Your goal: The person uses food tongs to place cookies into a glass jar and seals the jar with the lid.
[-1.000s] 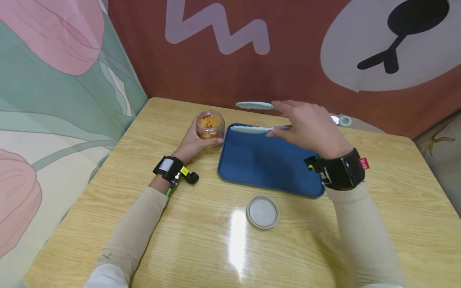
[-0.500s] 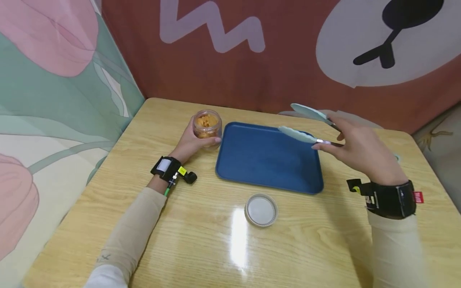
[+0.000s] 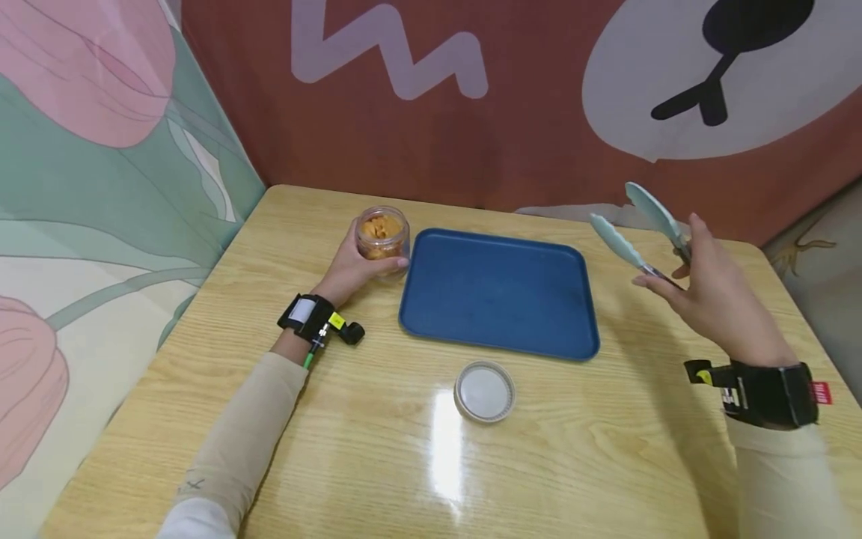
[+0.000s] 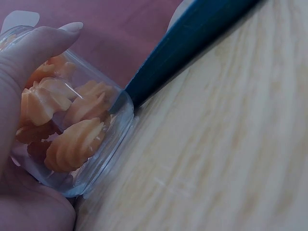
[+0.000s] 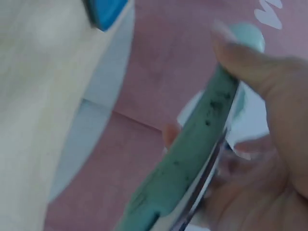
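Observation:
On the left side of the table my left hand (image 3: 352, 266) holds a clear jar (image 3: 383, 238), thumb across its near side. Swirled, piped-looking cookies (image 4: 72, 144) fill the jar, which stands on the table by the tray's left edge. My right hand (image 3: 719, 299) grips a pair of tongs (image 3: 640, 232) with pale mint tips, spread apart with nothing between them. It is raised over the table, right of the blue tray (image 3: 498, 293). In the right wrist view the thumb presses along a green tong handle (image 5: 178, 159).
A round lid (image 3: 484, 391) lies on the wooden table (image 3: 377, 449) in front of the tray. Behind the table's back edge rises a reddish-brown printed wall (image 3: 390, 142). A flower-patterned wall (image 3: 121, 195) borders the left side.
My right hand has moved right with the tongs, from over the tray to beyond its right edge, and the tong tips have turned to point up and back. The left hand still holds the jar.

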`<act>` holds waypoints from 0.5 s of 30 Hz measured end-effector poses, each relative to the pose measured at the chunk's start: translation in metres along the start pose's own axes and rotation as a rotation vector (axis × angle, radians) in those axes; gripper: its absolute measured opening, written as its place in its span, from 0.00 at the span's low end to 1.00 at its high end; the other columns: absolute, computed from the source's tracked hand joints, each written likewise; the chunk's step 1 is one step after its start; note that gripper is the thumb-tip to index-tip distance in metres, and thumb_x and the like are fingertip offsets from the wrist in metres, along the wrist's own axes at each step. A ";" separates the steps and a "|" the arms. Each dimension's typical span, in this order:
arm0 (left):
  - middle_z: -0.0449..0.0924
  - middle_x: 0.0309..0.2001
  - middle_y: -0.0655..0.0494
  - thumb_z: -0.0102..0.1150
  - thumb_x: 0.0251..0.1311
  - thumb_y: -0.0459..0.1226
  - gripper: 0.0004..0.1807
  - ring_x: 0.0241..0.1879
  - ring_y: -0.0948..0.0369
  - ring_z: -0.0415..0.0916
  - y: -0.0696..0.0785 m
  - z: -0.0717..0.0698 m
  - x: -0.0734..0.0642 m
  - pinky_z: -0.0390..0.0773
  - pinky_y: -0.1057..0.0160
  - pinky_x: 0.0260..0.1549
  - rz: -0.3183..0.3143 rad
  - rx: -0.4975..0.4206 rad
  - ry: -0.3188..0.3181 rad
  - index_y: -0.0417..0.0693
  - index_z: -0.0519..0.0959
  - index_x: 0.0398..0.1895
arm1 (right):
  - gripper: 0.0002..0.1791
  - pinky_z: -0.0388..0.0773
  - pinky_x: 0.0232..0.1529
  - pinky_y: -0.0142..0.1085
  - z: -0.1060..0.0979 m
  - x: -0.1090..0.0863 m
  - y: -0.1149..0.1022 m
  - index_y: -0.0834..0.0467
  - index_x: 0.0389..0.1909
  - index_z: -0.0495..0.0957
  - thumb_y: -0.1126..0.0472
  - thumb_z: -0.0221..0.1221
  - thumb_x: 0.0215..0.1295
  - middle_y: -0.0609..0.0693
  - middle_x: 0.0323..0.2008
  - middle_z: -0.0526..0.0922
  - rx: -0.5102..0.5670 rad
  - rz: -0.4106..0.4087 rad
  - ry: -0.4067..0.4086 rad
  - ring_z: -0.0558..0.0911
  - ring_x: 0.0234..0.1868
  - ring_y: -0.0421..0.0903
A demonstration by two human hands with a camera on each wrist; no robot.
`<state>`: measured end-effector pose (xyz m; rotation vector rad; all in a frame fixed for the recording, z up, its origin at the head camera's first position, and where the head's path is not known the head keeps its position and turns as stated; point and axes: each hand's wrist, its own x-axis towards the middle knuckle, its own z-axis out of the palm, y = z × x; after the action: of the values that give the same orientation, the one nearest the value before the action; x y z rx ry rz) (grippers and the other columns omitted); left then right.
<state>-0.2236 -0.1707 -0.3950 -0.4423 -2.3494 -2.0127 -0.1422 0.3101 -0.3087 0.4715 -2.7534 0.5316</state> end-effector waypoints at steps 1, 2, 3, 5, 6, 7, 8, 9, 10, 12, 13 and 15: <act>0.61 0.64 0.43 0.75 0.42 0.36 0.53 0.60 0.60 0.61 -0.001 0.000 0.000 0.60 0.50 0.61 -0.001 -0.003 -0.002 0.60 0.52 0.69 | 0.54 0.74 0.24 0.58 0.003 0.001 0.001 0.66 0.70 0.41 0.57 0.69 0.54 0.70 0.41 0.67 0.016 0.022 0.020 0.75 0.33 0.65; 0.61 0.64 0.43 0.75 0.42 0.36 0.53 0.60 0.60 0.61 -0.001 0.000 0.000 0.60 0.51 0.61 0.000 -0.004 -0.002 0.60 0.51 0.69 | 0.52 0.73 0.23 0.56 0.006 0.001 0.002 0.67 0.69 0.44 0.57 0.68 0.55 0.70 0.41 0.66 0.031 0.046 0.043 0.75 0.33 0.65; 0.61 0.64 0.43 0.75 0.42 0.36 0.53 0.60 0.60 0.61 -0.001 0.000 0.000 0.60 0.51 0.61 0.000 -0.006 -0.003 0.60 0.51 0.69 | 0.49 0.72 0.21 0.52 0.009 0.002 0.002 0.67 0.68 0.46 0.55 0.67 0.56 0.69 0.39 0.66 0.043 0.073 0.065 0.75 0.32 0.63; 0.61 0.64 0.43 0.75 0.43 0.36 0.53 0.60 0.60 0.61 -0.002 0.000 0.000 0.60 0.50 0.61 -0.001 -0.009 -0.006 0.60 0.51 0.69 | 0.47 0.69 0.17 0.46 0.012 0.003 0.003 0.67 0.67 0.49 0.52 0.66 0.58 0.66 0.35 0.66 0.075 0.134 0.090 0.74 0.27 0.61; 0.61 0.64 0.43 0.75 0.43 0.36 0.53 0.60 0.60 0.61 -0.002 0.000 0.000 0.60 0.50 0.61 0.001 -0.014 -0.007 0.60 0.52 0.69 | 0.47 0.67 0.15 0.44 0.014 0.003 0.003 0.67 0.67 0.48 0.50 0.65 0.58 0.64 0.31 0.65 0.079 0.161 0.096 0.74 0.25 0.59; 0.61 0.64 0.42 0.75 0.43 0.35 0.52 0.60 0.59 0.61 -0.003 0.000 0.000 0.60 0.50 0.61 0.002 -0.017 -0.007 0.60 0.52 0.69 | 0.49 0.66 0.12 0.42 0.014 0.003 0.002 0.67 0.68 0.47 0.47 0.64 0.58 0.62 0.28 0.65 0.080 0.194 0.095 0.73 0.21 0.57; 0.61 0.64 0.42 0.75 0.43 0.35 0.52 0.60 0.59 0.61 -0.003 0.000 0.001 0.60 0.50 0.61 0.004 -0.019 -0.007 0.60 0.52 0.69 | 0.51 0.65 0.10 0.40 0.015 0.003 0.002 0.66 0.68 0.45 0.45 0.63 0.58 0.62 0.25 0.65 0.077 0.225 0.090 0.73 0.18 0.55; 0.61 0.64 0.42 0.75 0.43 0.35 0.52 0.60 0.59 0.61 -0.003 0.000 0.001 0.60 0.50 0.61 0.004 -0.020 -0.007 0.60 0.52 0.69 | 0.53 0.64 0.08 0.40 0.015 0.003 0.002 0.66 0.69 0.43 0.42 0.62 0.58 0.61 0.22 0.65 0.069 0.262 0.079 0.72 0.15 0.54; 0.61 0.64 0.42 0.75 0.43 0.35 0.52 0.60 0.59 0.61 -0.003 -0.001 0.001 0.60 0.50 0.61 0.005 -0.021 -0.007 0.61 0.52 0.69 | 0.55 0.65 0.06 0.40 0.015 0.003 0.003 0.66 0.70 0.40 0.40 0.61 0.57 0.61 0.21 0.66 0.063 0.295 0.067 0.71 0.13 0.53; 0.61 0.64 0.42 0.75 0.43 0.35 0.52 0.60 0.59 0.61 -0.002 -0.001 0.001 0.60 0.50 0.61 0.008 -0.018 -0.009 0.60 0.52 0.69 | 0.60 0.67 0.05 0.42 0.014 0.002 0.004 0.66 0.71 0.35 0.35 0.59 0.55 0.64 0.19 0.68 0.039 0.354 0.039 0.72 0.11 0.53; 0.61 0.65 0.42 0.75 0.43 0.35 0.52 0.60 0.60 0.61 -0.002 -0.001 0.001 0.60 0.50 0.61 0.008 -0.013 -0.010 0.60 0.52 0.69 | 0.61 0.67 0.04 0.42 0.014 0.002 0.004 0.66 0.70 0.34 0.34 0.59 0.54 0.65 0.19 0.69 0.026 0.376 0.027 0.72 0.10 0.53; 0.60 0.65 0.41 0.75 0.43 0.36 0.52 0.60 0.60 0.60 -0.001 -0.002 0.001 0.60 0.50 0.61 0.008 -0.006 -0.012 0.59 0.51 0.69 | 0.63 0.69 0.05 0.43 0.015 0.001 0.007 0.68 0.70 0.34 0.31 0.58 0.52 0.67 0.21 0.70 -0.002 0.408 0.005 0.73 0.11 0.54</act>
<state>-0.2251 -0.1724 -0.3951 -0.4645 -2.3455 -2.0197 -0.1489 0.3102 -0.3234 -0.1003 -2.8524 0.6192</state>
